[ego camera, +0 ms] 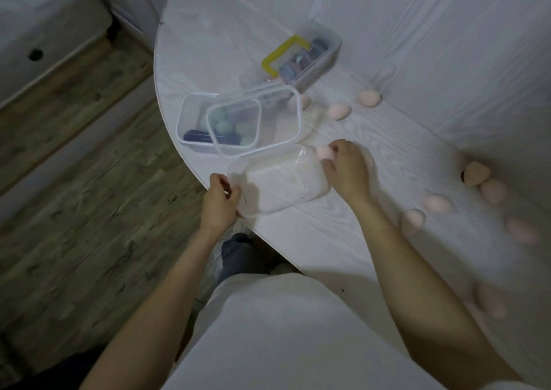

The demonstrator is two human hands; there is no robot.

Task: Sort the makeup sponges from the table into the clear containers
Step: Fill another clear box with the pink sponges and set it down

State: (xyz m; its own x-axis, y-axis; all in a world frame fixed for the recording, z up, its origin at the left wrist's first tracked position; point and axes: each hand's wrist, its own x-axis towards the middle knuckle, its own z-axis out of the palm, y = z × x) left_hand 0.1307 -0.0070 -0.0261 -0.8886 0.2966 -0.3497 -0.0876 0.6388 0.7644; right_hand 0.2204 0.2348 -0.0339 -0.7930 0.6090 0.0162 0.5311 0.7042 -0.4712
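Pinching a pink sponge (324,152) in its grip, the right hand (347,167) hovers beside the clear container (280,181) the left hand (220,197) grasps.

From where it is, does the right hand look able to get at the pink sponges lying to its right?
Probably yes. The right hand already pinches one pink sponge beside the clear container, so it must drop that first. Bare table lies between it and the nearest loose sponge.

At the curved edge of the white wood-grain desk (387,61), the left hand (220,198) grips the rim of an empty clear plastic container (280,181) while the right hand (347,167) pinches a pale pink egg-shaped makeup sponge (324,152) just beside its far rim.
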